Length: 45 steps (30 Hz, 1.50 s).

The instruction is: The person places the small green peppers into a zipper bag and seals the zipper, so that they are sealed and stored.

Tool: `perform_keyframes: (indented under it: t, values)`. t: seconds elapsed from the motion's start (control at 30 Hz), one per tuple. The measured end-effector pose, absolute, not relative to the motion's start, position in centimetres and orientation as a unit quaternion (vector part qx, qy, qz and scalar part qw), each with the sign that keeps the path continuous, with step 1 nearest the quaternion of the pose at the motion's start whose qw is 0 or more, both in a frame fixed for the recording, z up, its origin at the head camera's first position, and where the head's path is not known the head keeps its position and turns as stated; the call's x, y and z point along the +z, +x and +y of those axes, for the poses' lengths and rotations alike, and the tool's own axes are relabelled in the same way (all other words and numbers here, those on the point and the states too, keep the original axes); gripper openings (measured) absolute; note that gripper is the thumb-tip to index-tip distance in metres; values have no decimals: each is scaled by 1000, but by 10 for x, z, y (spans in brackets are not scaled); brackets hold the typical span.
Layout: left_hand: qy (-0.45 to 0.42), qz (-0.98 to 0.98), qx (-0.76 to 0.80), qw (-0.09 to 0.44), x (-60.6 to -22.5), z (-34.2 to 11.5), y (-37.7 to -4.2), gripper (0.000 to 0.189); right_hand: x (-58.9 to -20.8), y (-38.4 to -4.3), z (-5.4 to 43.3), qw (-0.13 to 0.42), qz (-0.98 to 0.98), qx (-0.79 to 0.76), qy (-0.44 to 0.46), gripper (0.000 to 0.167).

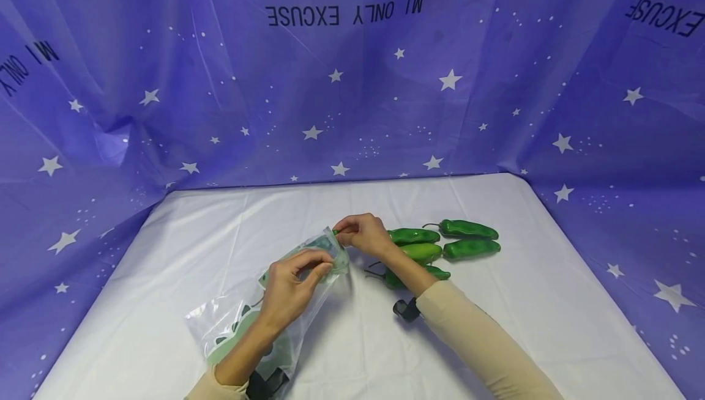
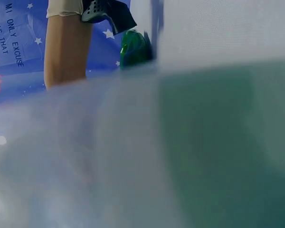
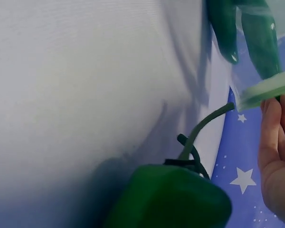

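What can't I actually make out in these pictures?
Head view: the right forearm hides parts of some green peppers; the left hand covers part of the plastic bag.
Left wrist view: blur hides the bag's contents.
Right wrist view: the bottom edge cuts off the nearest pepper.

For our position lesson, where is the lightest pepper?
In the head view, right of centre, the lightest pepper lies between two darker peppers, partly behind the right forearm.
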<state>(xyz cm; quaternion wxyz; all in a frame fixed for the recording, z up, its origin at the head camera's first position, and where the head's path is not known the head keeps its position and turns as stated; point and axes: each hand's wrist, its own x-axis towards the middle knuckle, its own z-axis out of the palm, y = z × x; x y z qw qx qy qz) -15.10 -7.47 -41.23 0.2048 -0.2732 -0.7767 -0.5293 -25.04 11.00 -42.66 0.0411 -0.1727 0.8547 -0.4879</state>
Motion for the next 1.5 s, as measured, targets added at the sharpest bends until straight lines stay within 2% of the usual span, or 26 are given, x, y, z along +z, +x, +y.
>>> perform_keyframes:
  t: [0.13,0.3,0.5,0.63,0.8,1.13,1.23,1.37,1.5]
  values:
    - [-271,-779,-521,219,-406,-78,-148,11,-430,-249,112,1,864,-482,-146,11]
    - [-253,-798,-481,262,-397,-86,-142,13,-433,-250,115,-50,865,-483,-128,9]
    - [-211,-858,-337,326,-395,-90,-128,11,-438,-249,112,-86,871,-475,-96,6]
    - [-171,-891,-236,348,-405,-87,-116,5,-441,-246,107,-92,873,-472,-83,5]
    - [-118,-907,-212,345,-420,-87,-110,7,-443,-243,104,-89,870,-476,-96,6]
    - [-109,-906,-226,340,-436,-96,-116,14,-446,-244,98,-20,848,-512,-135,8]
    - [-114,-904,-238,338,-437,-97,-117,14,-445,-245,94,-1,851,-501,-160,15]
    - [-103,-896,-272,335,-434,-98,-118,15,-441,-247,93,-12,868,-461,-187,24]
    - [-93,-886,-302,339,-429,-101,-119,15,-438,-248,98,-47,878,-450,-156,19]
